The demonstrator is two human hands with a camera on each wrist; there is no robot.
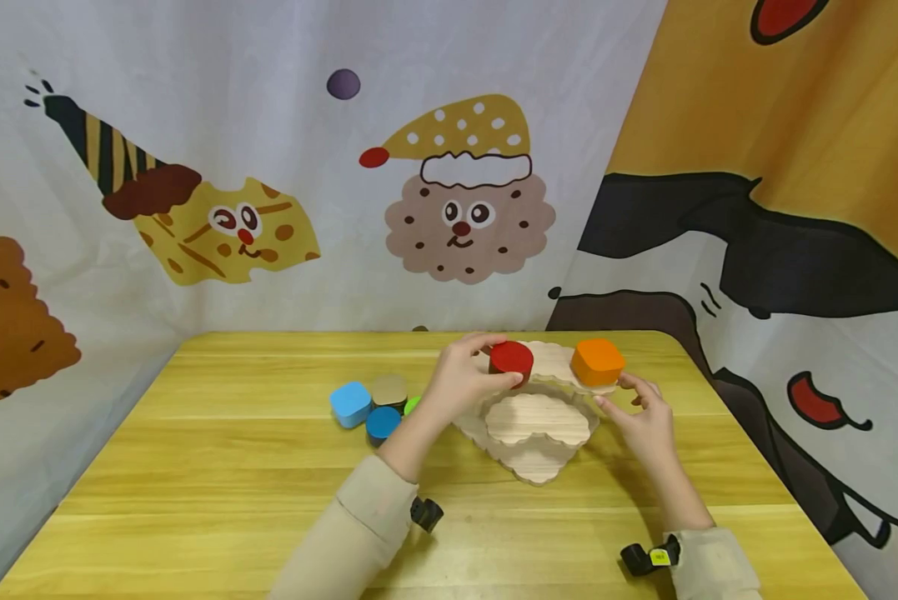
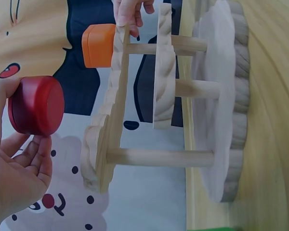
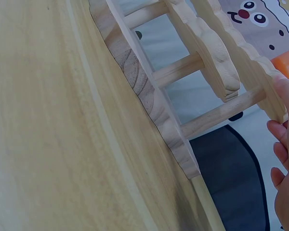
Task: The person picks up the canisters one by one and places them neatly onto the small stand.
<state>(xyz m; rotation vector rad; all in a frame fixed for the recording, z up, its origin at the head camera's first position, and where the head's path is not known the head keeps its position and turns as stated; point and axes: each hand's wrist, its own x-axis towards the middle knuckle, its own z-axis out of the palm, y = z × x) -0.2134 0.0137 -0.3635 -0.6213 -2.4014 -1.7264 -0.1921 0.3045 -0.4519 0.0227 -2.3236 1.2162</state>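
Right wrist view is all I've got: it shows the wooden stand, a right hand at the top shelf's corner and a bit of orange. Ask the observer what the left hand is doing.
Observer: The left hand is holding a red block.
Operator: Is that block set down yet?
Observer: No, the left wrist view shows a gap between it and the top shelf.
Operator: Are there other blocks, off the stand?
Observer: Yes, on the table, left of the stand: a light blue block, a dark blue one, a tan one and a partly hidden green one.
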